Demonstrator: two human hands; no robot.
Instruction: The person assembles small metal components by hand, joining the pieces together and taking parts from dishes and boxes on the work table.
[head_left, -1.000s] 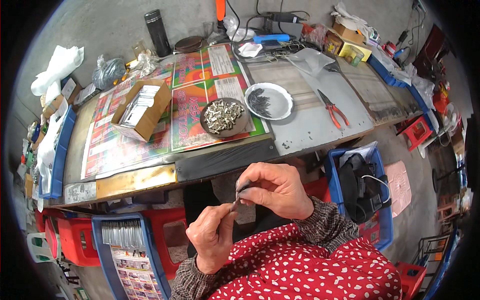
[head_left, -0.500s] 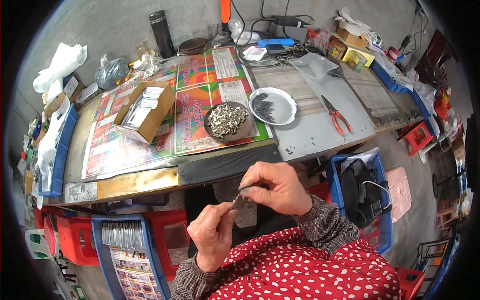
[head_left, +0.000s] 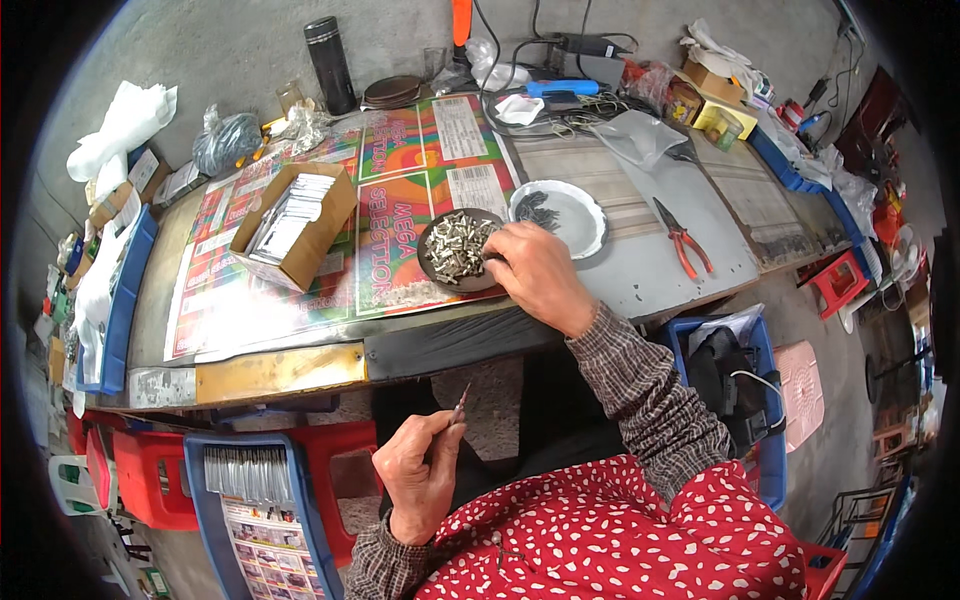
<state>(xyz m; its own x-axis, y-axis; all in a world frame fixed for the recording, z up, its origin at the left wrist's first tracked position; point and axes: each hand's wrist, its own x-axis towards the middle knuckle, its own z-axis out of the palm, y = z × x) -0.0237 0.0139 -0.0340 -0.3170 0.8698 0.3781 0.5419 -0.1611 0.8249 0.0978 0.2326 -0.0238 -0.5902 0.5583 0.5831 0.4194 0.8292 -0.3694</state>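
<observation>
Above my lap, my left hand (head_left: 418, 475) is closed in a pinch around a slim pointed metal rod (head_left: 460, 403), its tip pointing up and away. Reaching forward, my right hand (head_left: 545, 280) is at the right rim of a dark round bowl (head_left: 438, 279). Small silvery metal tubes (head_left: 458, 242) fill that bowl. The right fingertips are bent together, and whatever they pinch is mostly hidden. Just beyond this hand stands a white scalloped dish (head_left: 590, 215), partly covered by it, with thin black pieces (head_left: 534, 208) heaped on its left side.
Left of the bowl is an open cardboard box (head_left: 325, 238) of flat white packets. Red-handled pliers (head_left: 687, 248) lie at the right. A black flask (head_left: 330, 65) and cables stand at the back. Blue crates (head_left: 190, 480) flank me below the table (head_left: 280, 370).
My right hand has left the left hand and moved forward to the bowl of metal tubes. The left hand stays nearly in place, still holding the rod.
</observation>
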